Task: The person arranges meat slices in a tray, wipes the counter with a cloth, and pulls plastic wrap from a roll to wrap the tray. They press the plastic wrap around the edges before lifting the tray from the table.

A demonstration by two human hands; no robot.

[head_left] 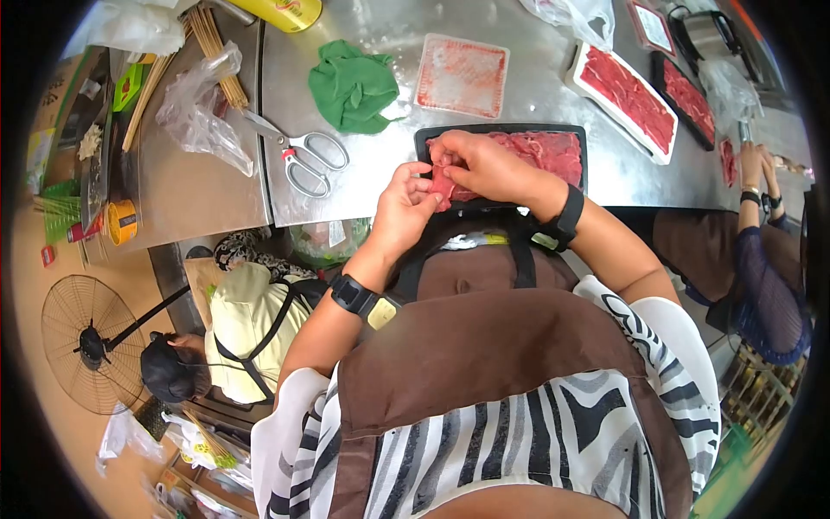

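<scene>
Between my two hands a slice of raw red meat [443, 185] is pinched over the left end of a black tray [584, 173]. My left hand [405, 206] grips the slice from the left with thumb and fingers. From the right, my right hand [484, 163] bends over the same slice, its fingertips closed on it and partly hidden. More raw meat [546, 154] lies in the tray, beyond my right wrist. Whether a thin stick is inside the slice cannot be made out.
Scissors [304, 163], a green cloth [353, 86] and a clear, red-stained tray [462, 76] lie on the steel table [380, 22]. Bundled sticks [216, 56] are at left. A white meat tray [664, 157] stands at right, near a co-worker's hands [756, 164]. Another person [251, 324] sits left.
</scene>
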